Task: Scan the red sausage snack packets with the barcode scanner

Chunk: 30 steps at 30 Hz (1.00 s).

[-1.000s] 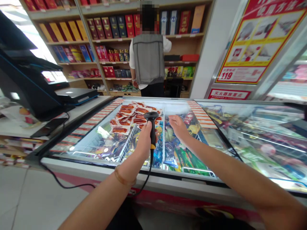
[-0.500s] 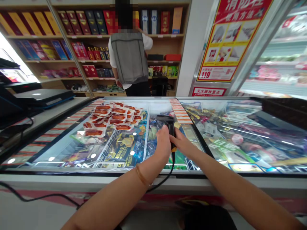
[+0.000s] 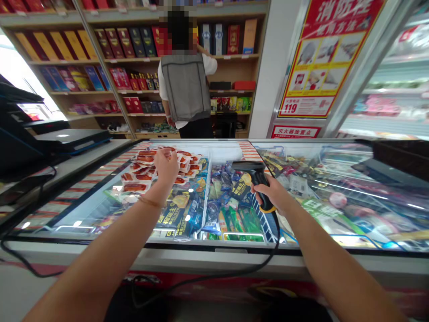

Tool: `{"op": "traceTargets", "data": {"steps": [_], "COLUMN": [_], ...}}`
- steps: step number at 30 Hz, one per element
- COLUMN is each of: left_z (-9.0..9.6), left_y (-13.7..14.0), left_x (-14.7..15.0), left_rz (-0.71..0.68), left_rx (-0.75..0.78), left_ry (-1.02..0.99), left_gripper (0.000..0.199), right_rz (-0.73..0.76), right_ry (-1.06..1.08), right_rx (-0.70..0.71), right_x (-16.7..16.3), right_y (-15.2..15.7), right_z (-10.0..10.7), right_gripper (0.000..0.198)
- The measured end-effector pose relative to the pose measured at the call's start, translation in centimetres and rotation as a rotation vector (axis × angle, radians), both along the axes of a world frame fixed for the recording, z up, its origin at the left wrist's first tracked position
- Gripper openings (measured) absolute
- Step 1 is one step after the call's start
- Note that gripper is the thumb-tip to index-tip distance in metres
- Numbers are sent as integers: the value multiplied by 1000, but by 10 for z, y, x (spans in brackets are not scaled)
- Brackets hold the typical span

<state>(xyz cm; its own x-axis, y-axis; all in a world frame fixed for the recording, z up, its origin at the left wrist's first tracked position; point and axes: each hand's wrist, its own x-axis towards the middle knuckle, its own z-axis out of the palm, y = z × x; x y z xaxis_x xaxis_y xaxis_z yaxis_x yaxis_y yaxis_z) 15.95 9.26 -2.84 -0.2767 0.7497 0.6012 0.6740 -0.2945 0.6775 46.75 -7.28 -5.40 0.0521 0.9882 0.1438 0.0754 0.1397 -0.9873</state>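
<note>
Head view, right hand (image 3: pixel 274 195) clasping pistol-shaped scanner (image 3: pixel 253 169), left hand (image 3: pixel 166 165) at glossy packets (image 3: pixel 136 187), its grip unclear

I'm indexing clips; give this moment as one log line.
left hand: at packets | right hand: holds scanner | packets: on freezer

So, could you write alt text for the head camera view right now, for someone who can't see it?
The wearer's right hand holds a black handheld scanner over a glass-topped display chest, while the left hand is at a pile of clear-wrapped, sausage-like items. Beyond, a person in a grey vest stands facing shelves of boxes.
</note>
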Motion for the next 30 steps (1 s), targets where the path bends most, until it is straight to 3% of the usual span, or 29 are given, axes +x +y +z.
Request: {"op": "traceTargets", "data": {"steps": [2, 7, 12, 16, 20, 22, 25, 28, 30], "left_z": [11, 32, 38, 38, 55, 65, 66, 43, 20], "left_y": [27, 62, 75, 78, 62, 43, 10, -15, -22], "left_x": [-28, -62, -70, -78, -70, -52, -8, 39, 62], "left_rz": [41, -134, -199, -184, -112, -152, -299, -466, -506], "left_rx": [-92, -252, -365, -289, -129, -98, -273, -409, -485], "left_ry": [299, 702, 836, 959, 1113, 1084, 901, 631, 494], "left_gripper": [31, 39, 26, 13, 14, 15, 24, 32, 30], "right_rz": [-3, -30, -44, -51, -60, -79, -99, -90, -86], "right_ry": [0, 31, 56, 50, 64, 72, 82, 105, 116], "right_rx": [18, 48, 39, 32, 18, 2, -26, -46, -57], "right_x": [-3, -3, -1, -3, -3, -2, -2, -1, -1], "right_y": [2, 6, 7, 8, 7, 6, 4, 2, 2], "right_z": [-4, -10, -8, -8, -7, -5, -3, -4, -5], "right_gripper": [21, 25, 27, 28, 29, 29, 31, 36, 37]}}
